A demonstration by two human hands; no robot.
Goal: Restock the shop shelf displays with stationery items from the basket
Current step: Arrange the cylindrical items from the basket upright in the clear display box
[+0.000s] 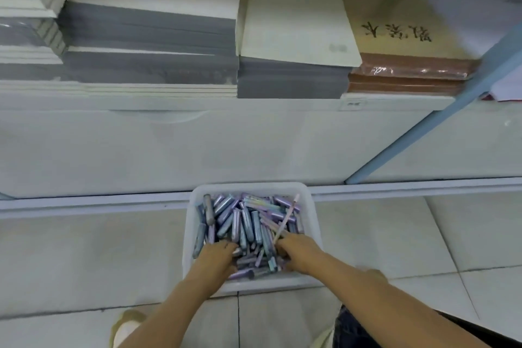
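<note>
- Head view, looking steeply down: a white plastic basket sits on the pale tiled floor, with its far edge against the base of a white shelf unit.
- The basket is heaped with short pen-like tubes in glossy lilac, blue and silver, lying crosswise in every direction.
- My left hand is sunk into the heap by the basket's near left corner, and my right hand is in by the near right corner. The fingers of both are buried among the tubes, so I cannot tell whether they grip anything or lie loose.
- A thin pink stick, perhaps a pencil, slants from the far right corner down to my right fingertips. Whether I pinch it is unclear.
- By my judgement each tube should be light, stiff and smooth enough to slip, and a bunch will want to fan out and roll. It seems best to gather several side by side and grip them round the middle, or to scoop from below with both hands.
- The thin stick looks easier to snap, so I would take it near its middle, not at the tip.
- Above, the shelf carries flat stacks of paper goods: grey-edged pads, a cream-covered pad lying on one stack, and brown packs in shiny film toward the right edge.
</note>
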